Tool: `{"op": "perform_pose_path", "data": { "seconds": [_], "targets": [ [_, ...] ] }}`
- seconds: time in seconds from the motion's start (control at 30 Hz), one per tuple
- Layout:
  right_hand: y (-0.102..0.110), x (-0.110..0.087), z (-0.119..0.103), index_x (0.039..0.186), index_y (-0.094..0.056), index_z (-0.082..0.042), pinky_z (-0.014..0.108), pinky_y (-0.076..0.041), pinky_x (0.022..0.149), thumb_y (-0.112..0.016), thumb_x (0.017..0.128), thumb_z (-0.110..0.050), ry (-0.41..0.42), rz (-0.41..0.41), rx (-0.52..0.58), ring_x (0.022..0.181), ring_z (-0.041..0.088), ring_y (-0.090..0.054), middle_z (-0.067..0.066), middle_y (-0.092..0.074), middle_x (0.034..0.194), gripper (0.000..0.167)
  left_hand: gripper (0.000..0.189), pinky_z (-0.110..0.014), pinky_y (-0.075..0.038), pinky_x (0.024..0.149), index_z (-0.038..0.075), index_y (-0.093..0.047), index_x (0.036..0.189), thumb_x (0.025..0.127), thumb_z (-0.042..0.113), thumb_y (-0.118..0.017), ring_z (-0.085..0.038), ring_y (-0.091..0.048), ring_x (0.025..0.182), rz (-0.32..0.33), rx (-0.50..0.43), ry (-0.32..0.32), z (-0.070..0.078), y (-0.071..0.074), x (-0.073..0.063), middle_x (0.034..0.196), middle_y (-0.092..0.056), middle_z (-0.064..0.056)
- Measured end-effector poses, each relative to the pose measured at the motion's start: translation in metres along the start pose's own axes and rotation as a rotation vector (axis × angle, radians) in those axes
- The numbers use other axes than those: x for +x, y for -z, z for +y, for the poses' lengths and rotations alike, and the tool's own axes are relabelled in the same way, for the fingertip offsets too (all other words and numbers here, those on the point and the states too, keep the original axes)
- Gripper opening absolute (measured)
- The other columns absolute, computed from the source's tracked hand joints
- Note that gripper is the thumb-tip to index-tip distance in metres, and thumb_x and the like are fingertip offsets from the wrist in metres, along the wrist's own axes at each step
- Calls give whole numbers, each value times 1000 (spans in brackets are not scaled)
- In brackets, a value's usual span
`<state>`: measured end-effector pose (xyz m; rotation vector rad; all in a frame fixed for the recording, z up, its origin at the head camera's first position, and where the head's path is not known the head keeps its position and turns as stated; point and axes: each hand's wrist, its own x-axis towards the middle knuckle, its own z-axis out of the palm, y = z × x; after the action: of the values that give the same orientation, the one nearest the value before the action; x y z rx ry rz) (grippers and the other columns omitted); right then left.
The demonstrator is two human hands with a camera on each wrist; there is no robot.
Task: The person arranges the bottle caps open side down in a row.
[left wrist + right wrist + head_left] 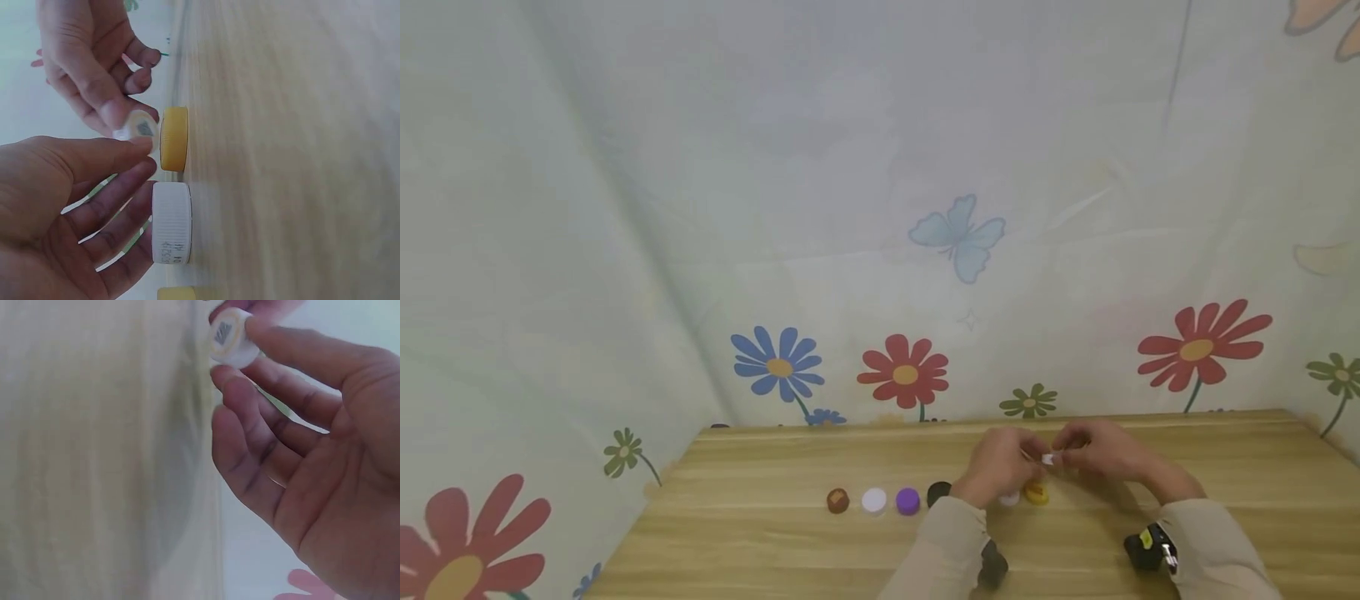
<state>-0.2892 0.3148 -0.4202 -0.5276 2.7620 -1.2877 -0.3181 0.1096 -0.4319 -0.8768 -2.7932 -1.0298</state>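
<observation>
A small white bottle cap (pixel 1048 459) with a grey mark on its round face is held between both hands, off the table. In the left wrist view my left hand (pixel 69 206) pinches the cap (pixel 142 127) with its thumb on the near edge. The other fingers spread behind a white ridged cap (pixel 172 222) and below a yellow cap (pixel 174 139). From the far side my right hand (pixel 312 425) pinches the cap (pixel 231 339) by thumb and index finger, its remaining fingers loosely bent. Left fingertips (pixel 272 309) show at the top of the right wrist view.
Along the wooden table (pixel 760 467), left of the hands, a row holds a brown cap (pixel 838 501), a white cap (pixel 874 501), a purple cap (pixel 907 502) and a partly hidden black cap (pixel 938 492). A flowered cloth (pixel 820 275) hangs behind the table.
</observation>
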Motion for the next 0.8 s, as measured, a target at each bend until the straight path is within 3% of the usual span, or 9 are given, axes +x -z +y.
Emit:
{"op": "perform_pose_path", "data": {
  "seconds": [0.27,0.47,0.8],
  "targets": [
    [8,-3,-9,105,-70,0,34,-55,62,-72,99,-11,-20,-57,63,77,24,-59,8,-65,89,13,8,-19,-46,68,17,-82,93,88,15,-87,0,-57,73,39,-73,63,0,5,-3,81,-70,15],
    [9,-4,-12,105,-68,1,37,-59,66,-74,97,-10,-19,-56,72,80,25,-60,8,-65,93,15,6,-19,-48,68,13,-82,96,91,16,-86,0,-57,73,31,-111,55,1,9,-6,82,-71,13],
    [9,-1,-13,111,-68,3,40,-59,67,-71,102,-11,-59,-19,75,80,25,-61,10,-68,94,17,21,-16,-51,74,17,-82,111,91,10,-85,4,-65,81,53,-108,-52,0,9,-6,93,-78,9]
  ]
}}
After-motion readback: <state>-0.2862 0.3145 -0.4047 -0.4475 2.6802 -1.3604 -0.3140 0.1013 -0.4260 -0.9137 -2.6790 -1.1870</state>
